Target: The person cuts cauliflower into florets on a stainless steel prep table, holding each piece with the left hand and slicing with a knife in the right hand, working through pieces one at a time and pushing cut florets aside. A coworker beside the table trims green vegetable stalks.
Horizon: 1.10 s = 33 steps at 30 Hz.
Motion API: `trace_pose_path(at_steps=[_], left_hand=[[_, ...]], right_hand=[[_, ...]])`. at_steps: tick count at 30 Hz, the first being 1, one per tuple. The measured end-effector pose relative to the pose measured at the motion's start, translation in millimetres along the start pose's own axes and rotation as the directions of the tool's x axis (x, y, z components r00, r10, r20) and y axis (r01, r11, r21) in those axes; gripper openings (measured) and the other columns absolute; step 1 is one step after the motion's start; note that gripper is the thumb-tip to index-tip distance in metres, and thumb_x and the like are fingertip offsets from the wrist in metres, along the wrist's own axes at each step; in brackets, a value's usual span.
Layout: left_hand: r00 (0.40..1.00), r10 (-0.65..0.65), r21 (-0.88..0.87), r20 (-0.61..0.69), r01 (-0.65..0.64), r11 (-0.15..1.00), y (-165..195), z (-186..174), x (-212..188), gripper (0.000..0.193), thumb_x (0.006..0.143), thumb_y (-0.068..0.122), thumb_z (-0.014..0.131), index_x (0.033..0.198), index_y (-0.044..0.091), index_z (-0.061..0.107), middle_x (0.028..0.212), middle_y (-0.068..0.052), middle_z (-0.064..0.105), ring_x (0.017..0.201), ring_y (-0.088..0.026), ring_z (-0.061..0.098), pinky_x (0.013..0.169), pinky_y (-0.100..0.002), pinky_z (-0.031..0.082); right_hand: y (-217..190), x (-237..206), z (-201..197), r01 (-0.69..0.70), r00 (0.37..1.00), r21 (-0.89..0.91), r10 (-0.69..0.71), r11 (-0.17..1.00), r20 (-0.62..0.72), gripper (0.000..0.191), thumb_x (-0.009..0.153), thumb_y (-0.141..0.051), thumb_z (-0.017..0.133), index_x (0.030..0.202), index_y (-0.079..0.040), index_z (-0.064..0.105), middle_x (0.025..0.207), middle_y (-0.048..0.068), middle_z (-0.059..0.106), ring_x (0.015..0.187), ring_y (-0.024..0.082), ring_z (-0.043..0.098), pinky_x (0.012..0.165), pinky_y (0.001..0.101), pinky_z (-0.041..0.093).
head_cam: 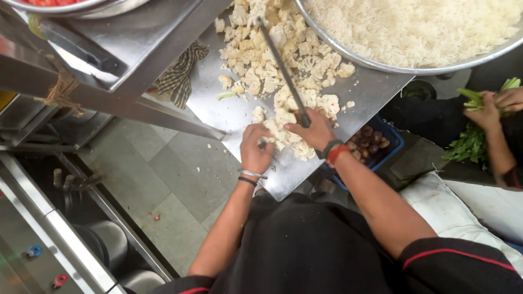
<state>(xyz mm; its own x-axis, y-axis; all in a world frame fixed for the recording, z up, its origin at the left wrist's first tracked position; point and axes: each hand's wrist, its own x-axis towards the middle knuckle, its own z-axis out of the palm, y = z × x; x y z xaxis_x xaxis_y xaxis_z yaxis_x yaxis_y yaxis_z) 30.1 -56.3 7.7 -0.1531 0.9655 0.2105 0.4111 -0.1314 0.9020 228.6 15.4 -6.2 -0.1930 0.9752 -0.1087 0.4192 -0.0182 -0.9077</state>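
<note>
View: looking down from the head onto a steel surface [229, 111] in a kitchen.
Left hand [255, 149]: resting on a clump of cauliflower [283, 136] at the near edge, fingers curled together over it, pinning it down.
Right hand [317, 130]: fingers clamped around the handle of a long knife [280, 68], blade lying across the florets and pointing away.
Cut pile [272, 49]: many small white florets already spread along the surface beyond the hands.
Progress: judged well along, with most pieces small; only the clump under the hands looks uncut.
Nearby: large metal bowl of white rice [408, 27], blue crate [381, 144] below the edge, checked cloth [180, 73].
Other person: hands [493, 106] handling leafy greens at right.
</note>
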Motion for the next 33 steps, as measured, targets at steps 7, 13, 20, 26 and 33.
trace_pose_path(at_steps=[7,13,20,26,33], left_hand=[[0.995,-0.034,-0.025,-0.099,0.032,0.999,-32.8,-4.0,7.8,0.023,0.071,-0.002,0.073,0.089,0.007,0.062,0.109,-0.010,0.065,0.103,-0.029,0.067,0.084,-0.035,0.056],[0.990,0.060,0.134,-0.126,-0.043,0.990,-27.5,-5.4,6.3,0.021,0.070,0.001,0.073,0.085,0.008,0.061,0.104,-0.012,0.064,0.098,-0.033,0.066,0.083,-0.039,0.054],[0.998,0.036,0.145,0.043,-0.041,0.989,-11.7,2.7,9.3,0.020,0.069,-0.001,0.070,0.085,0.007,0.060,0.106,-0.011,0.064,0.098,-0.034,0.062,0.073,-0.036,0.055],[0.999,0.044,-0.065,0.000,-0.044,0.997,-41.1,0.9,18.2,0.021,0.071,-0.002,0.073,0.087,0.008,0.062,0.104,-0.009,0.068,0.101,-0.026,0.069,0.090,-0.034,0.054],[0.863,-0.496,-0.517,0.094,0.468,0.717,-50.6,5.0,32.8,0.014,0.081,0.004,0.070,0.093,0.005,0.063,0.097,-0.006,0.069,0.071,-0.018,0.067,0.056,-0.029,0.058]], right_hand=[[6.6,35.4,-10.9,-0.237,0.939,0.150,0.187,0.960,0.288,0.043,0.086,-0.032,0.083,0.115,-0.002,0.073,0.075,0.006,0.063,0.052,0.012,0.051,0.046,0.0293,0.041],[-37.9,30.3,-11.2,0.136,0.971,-0.117,-0.110,0.984,0.210,0.064,0.076,-0.047,0.086,0.124,-0.009,0.069,0.114,0.007,0.076,0.100,0.019,0.072,0.085,0.0341,0.055],[-34.2,47.0,-24.2,0.201,0.925,-0.320,-0.071,0.926,0.374,0.065,0.077,-0.060,0.078,0.123,-0.015,0.071,0.091,0.007,0.072,0.084,0.023,0.068,0.076,0.0370,0.052],[-10.9,48.9,-20.6,-0.076,0.936,-0.190,0.136,0.979,0.325,0.055,0.081,-0.058,0.076,0.110,-0.011,0.074,0.067,-0.001,0.054,0.065,0.015,0.051,0.060,0.0365,0.045],[-32.9,54.0,-18.9,-0.039,0.971,-0.151,0.074,0.988,0.229,0.044,0.087,-0.051,0.074,0.103,-0.010,0.075,0.069,0.003,0.066,0.063,0.017,0.061,0.060,0.0366,0.048]])
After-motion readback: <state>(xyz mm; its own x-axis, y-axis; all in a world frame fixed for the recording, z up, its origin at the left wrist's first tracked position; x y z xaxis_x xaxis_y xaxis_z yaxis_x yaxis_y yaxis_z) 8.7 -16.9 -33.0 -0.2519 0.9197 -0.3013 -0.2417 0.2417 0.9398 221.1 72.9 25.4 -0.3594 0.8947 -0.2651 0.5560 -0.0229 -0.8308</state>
